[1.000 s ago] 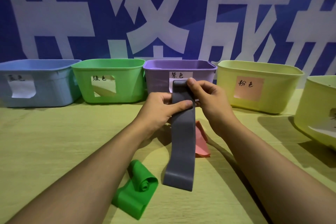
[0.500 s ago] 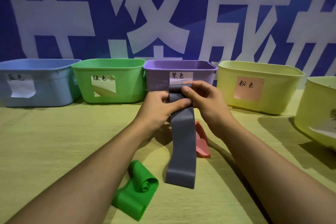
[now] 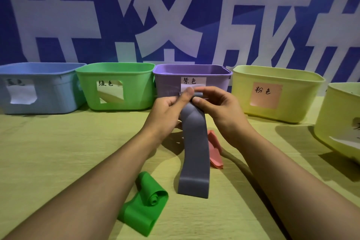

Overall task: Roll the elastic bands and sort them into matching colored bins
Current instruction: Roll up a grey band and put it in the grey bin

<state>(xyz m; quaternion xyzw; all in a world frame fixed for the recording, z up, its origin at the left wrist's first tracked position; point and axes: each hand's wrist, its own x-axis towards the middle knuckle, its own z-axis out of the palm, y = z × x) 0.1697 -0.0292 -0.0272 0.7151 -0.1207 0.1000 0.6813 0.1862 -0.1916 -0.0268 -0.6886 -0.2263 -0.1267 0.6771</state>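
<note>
A grey-purple elastic band (image 3: 195,152) hangs from both my hands above the table, its lower end resting on the cloth. My left hand (image 3: 167,111) and my right hand (image 3: 218,107) pinch its top end, which is curled over into a small roll between the fingertips. They are just in front of the purple bin (image 3: 169,85). A green band (image 3: 144,202), partly rolled, lies on the table near my left forearm. A pink band (image 3: 215,150) lies behind the hanging band.
Along the back stand a blue bin (image 3: 44,93), a green bin (image 3: 115,72), the purple bin and a yellow bin (image 3: 292,103) with a pink label. Another yellow bin (image 3: 339,115) sits at the right edge. A yellow-green cloth (image 3: 48,152) covers the table.
The band's top end has been folded down and curled into a small roll between my fingertips. Its lower end has crept slightly toward the bins.
</note>
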